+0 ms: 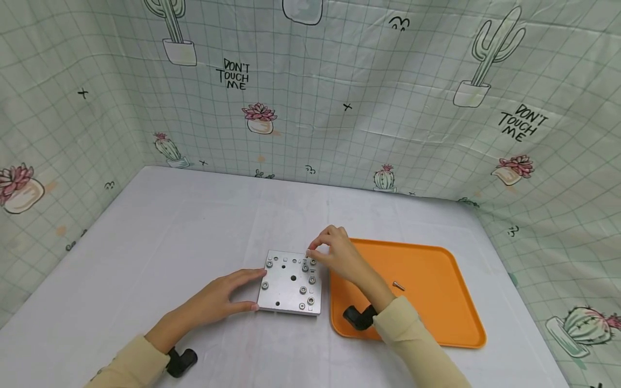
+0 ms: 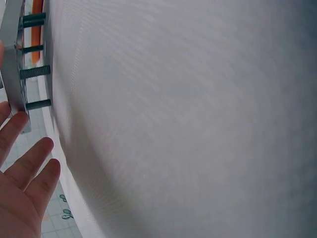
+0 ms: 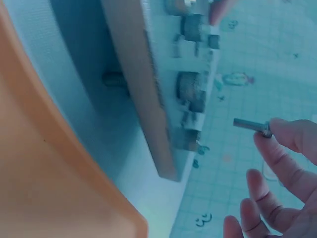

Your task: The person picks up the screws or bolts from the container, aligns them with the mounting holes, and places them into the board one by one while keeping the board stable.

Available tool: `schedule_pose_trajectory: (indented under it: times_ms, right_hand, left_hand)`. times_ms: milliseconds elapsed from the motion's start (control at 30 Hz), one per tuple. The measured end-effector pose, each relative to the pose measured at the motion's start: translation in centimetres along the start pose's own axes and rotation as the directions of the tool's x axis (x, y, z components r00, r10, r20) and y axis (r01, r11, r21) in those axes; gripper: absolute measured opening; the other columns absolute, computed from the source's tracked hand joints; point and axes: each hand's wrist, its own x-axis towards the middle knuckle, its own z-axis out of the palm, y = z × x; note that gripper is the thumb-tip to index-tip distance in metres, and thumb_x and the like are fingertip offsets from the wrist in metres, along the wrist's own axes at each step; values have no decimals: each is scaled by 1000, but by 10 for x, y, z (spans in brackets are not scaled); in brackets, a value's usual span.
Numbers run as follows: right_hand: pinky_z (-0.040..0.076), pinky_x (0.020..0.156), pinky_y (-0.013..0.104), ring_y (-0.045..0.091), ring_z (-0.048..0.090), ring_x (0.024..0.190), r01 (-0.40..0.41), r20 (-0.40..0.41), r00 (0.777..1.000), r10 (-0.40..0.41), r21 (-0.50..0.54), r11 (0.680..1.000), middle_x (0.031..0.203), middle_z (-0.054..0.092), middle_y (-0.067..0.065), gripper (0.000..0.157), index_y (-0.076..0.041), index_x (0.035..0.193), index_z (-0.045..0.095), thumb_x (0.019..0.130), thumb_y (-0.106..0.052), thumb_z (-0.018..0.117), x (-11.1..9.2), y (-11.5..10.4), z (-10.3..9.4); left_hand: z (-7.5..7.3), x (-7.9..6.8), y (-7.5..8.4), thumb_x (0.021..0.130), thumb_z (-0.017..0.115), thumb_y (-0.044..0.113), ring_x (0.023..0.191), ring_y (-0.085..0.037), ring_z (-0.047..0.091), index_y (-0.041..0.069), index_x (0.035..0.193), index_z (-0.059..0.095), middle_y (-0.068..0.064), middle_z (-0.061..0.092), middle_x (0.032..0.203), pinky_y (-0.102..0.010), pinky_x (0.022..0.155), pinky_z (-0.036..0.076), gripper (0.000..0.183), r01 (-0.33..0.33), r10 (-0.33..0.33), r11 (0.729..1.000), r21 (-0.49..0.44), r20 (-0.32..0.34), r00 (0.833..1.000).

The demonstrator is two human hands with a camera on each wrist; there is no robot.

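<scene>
A square silver metal plate (image 1: 286, 288) carries several socket-head screws in holes, mostly along its right side. Threaded screw ends (image 2: 35, 72) stick out beneath it in the left wrist view. My left hand (image 1: 220, 296) rests against the plate's left edge, thumb near the front corner and fingers extended. With thumb and forefinger, my right hand (image 1: 342, 256) pinches a small screw (image 3: 251, 125) by its head over the plate's far right corner. The screw's shank points toward the plate's top face in the right wrist view, apart from it.
An orange tray (image 1: 436, 302) lies right of the plate, under my right forearm, with one loose screw (image 1: 399, 286) in it. A white cloth covers the table (image 1: 204, 215). Behind stands a cactus-print curtain (image 1: 315, 118). Black wrist cameras (image 1: 181, 362) hang below both wrists.
</scene>
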Motion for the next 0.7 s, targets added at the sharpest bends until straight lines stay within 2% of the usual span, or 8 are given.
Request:
schedule_pose_trajectory:
  times_ms: [200,467,700]
  right_hand:
    - [37,75,29,20,39,93,13,40,999,-12,-17,1000,96,54,2,6,-16,84,72,85,-22,69,8,0,13]
    - [39,77,31,20,41,94,38,80,996,-32,-77,996,100,56,3,9,-17,86,72,86,-24,68,16,3,26]
    - [43,80,34,22,44,98,71,88,995,-57,-171,983,105,57,6,11,-16,88,73,86,-26,67,16,2,32]
  left_hand:
    - [0,1,0,80,69,43,131,-23,43,22,139,44,1,47,141,-44,106,39,67,0,0,1000,-7,1,1000]
    - [1,1,-1,81,68,43,132,-24,42,23,139,44,0,46,142,-45,105,39,67,3,-3,1000,-15,8,1000]
    - [1,1,-1,81,68,42,132,-23,43,22,140,44,1,46,142,-44,105,39,67,9,-9,1000,-14,16,1000]
